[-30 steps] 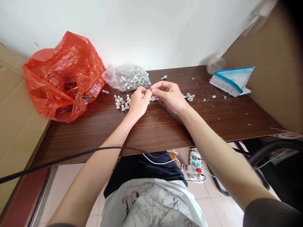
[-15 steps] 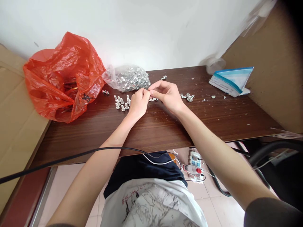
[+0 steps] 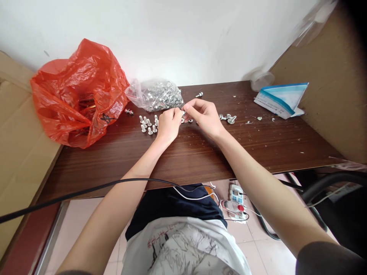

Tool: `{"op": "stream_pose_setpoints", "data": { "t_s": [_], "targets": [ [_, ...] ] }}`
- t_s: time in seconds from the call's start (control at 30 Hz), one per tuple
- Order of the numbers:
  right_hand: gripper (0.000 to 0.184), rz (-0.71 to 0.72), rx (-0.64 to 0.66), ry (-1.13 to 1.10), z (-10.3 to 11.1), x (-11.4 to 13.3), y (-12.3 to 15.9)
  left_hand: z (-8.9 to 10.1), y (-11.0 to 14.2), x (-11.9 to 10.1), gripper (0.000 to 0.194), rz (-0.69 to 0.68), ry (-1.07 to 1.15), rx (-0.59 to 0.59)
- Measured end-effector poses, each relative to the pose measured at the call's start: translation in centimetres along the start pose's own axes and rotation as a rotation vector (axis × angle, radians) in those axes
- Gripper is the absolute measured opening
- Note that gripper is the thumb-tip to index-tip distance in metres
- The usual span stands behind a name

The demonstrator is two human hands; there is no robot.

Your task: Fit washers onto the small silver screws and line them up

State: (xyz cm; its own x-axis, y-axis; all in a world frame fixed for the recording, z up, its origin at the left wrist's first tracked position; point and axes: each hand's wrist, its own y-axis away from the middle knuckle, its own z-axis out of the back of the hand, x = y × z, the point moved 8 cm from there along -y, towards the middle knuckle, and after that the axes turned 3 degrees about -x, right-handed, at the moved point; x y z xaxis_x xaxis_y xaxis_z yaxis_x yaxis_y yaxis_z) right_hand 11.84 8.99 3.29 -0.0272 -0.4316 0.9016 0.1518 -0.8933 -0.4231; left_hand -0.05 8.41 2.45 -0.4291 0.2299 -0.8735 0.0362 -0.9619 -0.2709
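My left hand [image 3: 169, 124] is closed in a pinch just in front of the clear bag of metal fasteners [image 3: 163, 95]. Thumb to thumb with it, my right hand [image 3: 204, 117] pinches from the other side. A small silver fastener [image 3: 184, 113] shows between the fingertips; its exact kind is mostly hidden. Left of my left hand, several silver bolts [image 3: 144, 128] stand on their heads. A few washers [image 3: 182, 120] lie below the fingertips, partly covered. Beyond my right hand are loose bolts [image 3: 231, 120].
A red plastic bag [image 3: 111, 88] stands at the left of the brown table [image 3: 195, 160]. One bolt with washers [image 3: 129, 112] lies beside it, another bolt [image 3: 199, 94] near the wall. At right are a blue-white packet [image 3: 281, 101] and cardboard [image 3: 323, 91]. A black cable [image 3: 86, 190] crosses in front.
My right fingertips have drawn slightly apart from my left hand, and the silver fastener now shows between them. The whole view has shifted a little.
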Motion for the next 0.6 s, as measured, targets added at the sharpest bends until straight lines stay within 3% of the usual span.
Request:
{"op": "stream_pose_setpoints", "data": {
  "t_s": [0.3, 0.6],
  "targets": [
    [0.062, 0.012, 0.04, 0.292, -0.3, 0.5, 0.5, -0.4, 0.4, -1.0, 0.038, -0.073, -0.078, 0.058],
    [0.062, 0.111, 0.062, 0.415, -0.6, 1.4, 0.7, -0.6, 0.5, -1.2, 0.04, -0.08, -0.103, 0.075]
  ]
}}
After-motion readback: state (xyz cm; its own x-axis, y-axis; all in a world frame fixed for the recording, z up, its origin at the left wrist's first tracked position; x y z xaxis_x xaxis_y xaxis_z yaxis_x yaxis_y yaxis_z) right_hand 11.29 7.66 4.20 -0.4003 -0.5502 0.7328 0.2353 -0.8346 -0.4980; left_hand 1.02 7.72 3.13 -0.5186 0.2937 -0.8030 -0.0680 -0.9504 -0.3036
